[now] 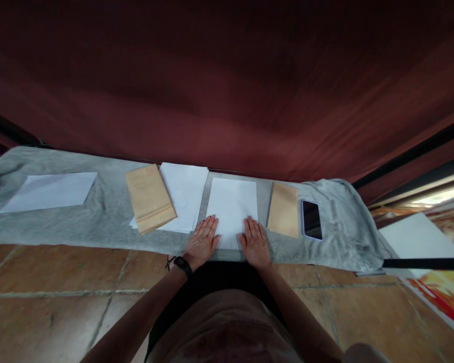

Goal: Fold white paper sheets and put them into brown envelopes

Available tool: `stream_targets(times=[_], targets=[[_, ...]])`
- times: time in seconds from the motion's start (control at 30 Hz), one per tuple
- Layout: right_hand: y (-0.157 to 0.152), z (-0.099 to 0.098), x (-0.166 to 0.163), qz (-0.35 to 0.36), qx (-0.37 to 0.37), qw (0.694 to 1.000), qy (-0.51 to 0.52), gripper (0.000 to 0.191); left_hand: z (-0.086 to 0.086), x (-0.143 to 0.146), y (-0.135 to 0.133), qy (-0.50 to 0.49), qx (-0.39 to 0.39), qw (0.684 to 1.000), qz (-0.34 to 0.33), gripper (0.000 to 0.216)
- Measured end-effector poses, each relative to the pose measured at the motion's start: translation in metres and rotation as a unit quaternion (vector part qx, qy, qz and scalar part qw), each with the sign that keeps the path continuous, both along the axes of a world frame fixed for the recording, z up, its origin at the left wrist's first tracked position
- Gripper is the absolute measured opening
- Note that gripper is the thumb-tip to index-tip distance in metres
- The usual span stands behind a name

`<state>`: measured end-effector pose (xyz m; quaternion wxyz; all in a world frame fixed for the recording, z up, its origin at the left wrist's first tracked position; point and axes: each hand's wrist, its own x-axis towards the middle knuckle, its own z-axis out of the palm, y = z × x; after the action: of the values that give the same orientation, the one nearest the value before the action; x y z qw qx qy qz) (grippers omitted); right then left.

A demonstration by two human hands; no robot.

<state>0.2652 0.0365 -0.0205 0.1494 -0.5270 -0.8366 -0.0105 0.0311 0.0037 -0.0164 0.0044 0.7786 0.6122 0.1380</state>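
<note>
A white sheet of paper (232, 199) lies flat in front of me on a grey cloth. My left hand (202, 239) rests flat on its left edge, fingers stretched out. On the opposite edge lies my right hand (255, 242), also flat with the fingers extended. Left of the sheet is a stack of white papers (185, 186), partly covered by brown envelopes (149, 196). A single brown envelope (283, 209) lies right of my right hand, apart from it. Neither hand grips anything.
A phone (312, 220) lies beyond the right envelope. Another white sheet (53, 191) is at the far left of the grey cloth (109, 212). A dark red curtain (227, 101) hangs behind. Tiled floor (53, 312) shows below, with a colourful printed item (446, 297) at right.
</note>
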Motion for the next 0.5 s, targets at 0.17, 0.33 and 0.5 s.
stream_targets(times=[0.17, 0.33, 0.5], targets=[[-0.003, 0.001, 0.004, 0.001, 0.000, 1.000, -0.006, 0.058, 0.007, 0.001, -0.002, 0.010, -0.004, 1.000, -0.008, 0.057], [-0.003, 0.002, 0.004, 0.001, -0.004, 1.000, -0.004, 0.059, 0.013, 0.014, -0.003, 0.006, -0.007, 0.998, -0.058, 0.053], [-0.002, 0.000, 0.005, 0.007, -0.007, 1.000, 0.003, 0.059, 0.008, 0.025, -0.004, 0.009, -0.030, 0.992, -0.120, 0.055]])
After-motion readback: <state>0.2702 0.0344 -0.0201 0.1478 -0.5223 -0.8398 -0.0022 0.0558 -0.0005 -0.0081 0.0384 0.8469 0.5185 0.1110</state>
